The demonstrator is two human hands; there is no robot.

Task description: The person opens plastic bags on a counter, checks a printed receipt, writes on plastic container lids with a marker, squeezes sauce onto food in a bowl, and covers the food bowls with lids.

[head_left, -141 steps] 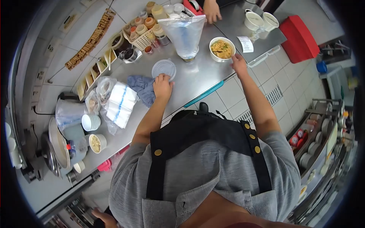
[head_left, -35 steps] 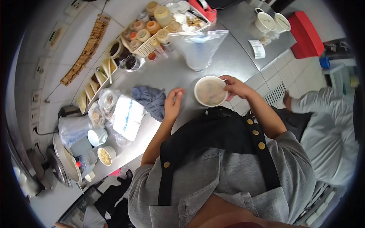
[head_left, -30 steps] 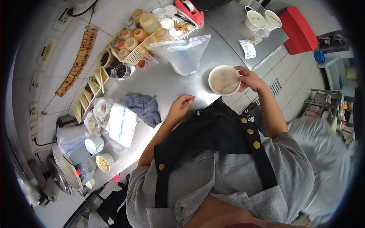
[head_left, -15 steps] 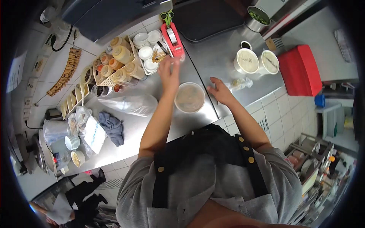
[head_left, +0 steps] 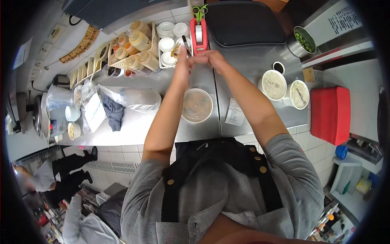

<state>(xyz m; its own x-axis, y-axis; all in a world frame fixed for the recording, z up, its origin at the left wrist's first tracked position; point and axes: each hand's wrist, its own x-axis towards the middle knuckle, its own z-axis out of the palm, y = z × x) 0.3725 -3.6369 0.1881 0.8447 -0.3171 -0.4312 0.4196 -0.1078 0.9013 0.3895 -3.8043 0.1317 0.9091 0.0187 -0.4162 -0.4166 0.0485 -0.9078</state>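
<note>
My left hand [head_left: 183, 70] is edge-on in front of the white basket, its fingers stretched away from me. My right hand [head_left: 213, 61] reaches across to it at the near end of the red tape dispenser [head_left: 199, 37]. Its fingers are blurred and point left, close to or touching my left hand; anything between them cannot be made out. A round lidded tub [head_left: 197, 106] sits on the steel counter, nearer me than both hands. Beside my right forearm lies a printed slip [head_left: 235, 112]. Green-handled scissors [head_left: 200, 13] stand at the dispenser's far end.
Two white lidded tubs [head_left: 274, 85] and a dark sauce cup [head_left: 278, 67] stand right. A steel pot [head_left: 301, 42] holds green pieces. Sauce bottles [head_left: 139, 41], a plastic bag [head_left: 136, 99] and a grey cloth [head_left: 112, 113] are left. Other people stand behind the counter's lower left.
Both hands have moved further from me and come together beside the tape dispenser. The right hand has swung left, away from the counter by the tub. The view has shifted and the slip shows now.
</note>
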